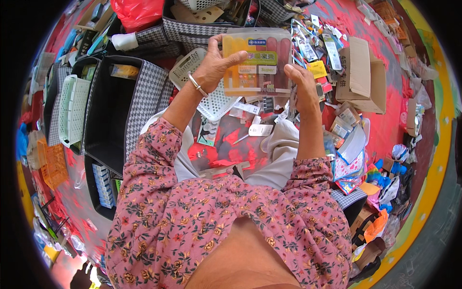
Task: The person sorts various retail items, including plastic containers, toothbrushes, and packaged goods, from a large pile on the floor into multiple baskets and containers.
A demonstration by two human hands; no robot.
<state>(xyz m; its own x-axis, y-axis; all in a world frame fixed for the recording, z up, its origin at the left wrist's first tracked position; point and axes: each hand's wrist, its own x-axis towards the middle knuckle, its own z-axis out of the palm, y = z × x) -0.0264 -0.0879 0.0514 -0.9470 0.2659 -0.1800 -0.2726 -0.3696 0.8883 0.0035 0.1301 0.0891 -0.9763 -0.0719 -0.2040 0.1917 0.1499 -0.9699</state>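
A clear plastic case with printed labels is held up in front of me, over my lap. Yellow, orange and dark red thick sticks show through its walls; I cannot tell exactly what they are. My left hand grips its left side, thumb across the front face, a bangle on the wrist. On the lower right corner, my right hand has its fingers curled around the edge, partly hidden. Below the case lie a white plastic basket and a white tag-shaped card.
Black fabric bins with houndstooth sides stand at my left, beside a pale green basket. A red plastic bag sits at the far left. An open cardboard box stands right, among heaps of packaged small goods. An orange crate lies farther left.
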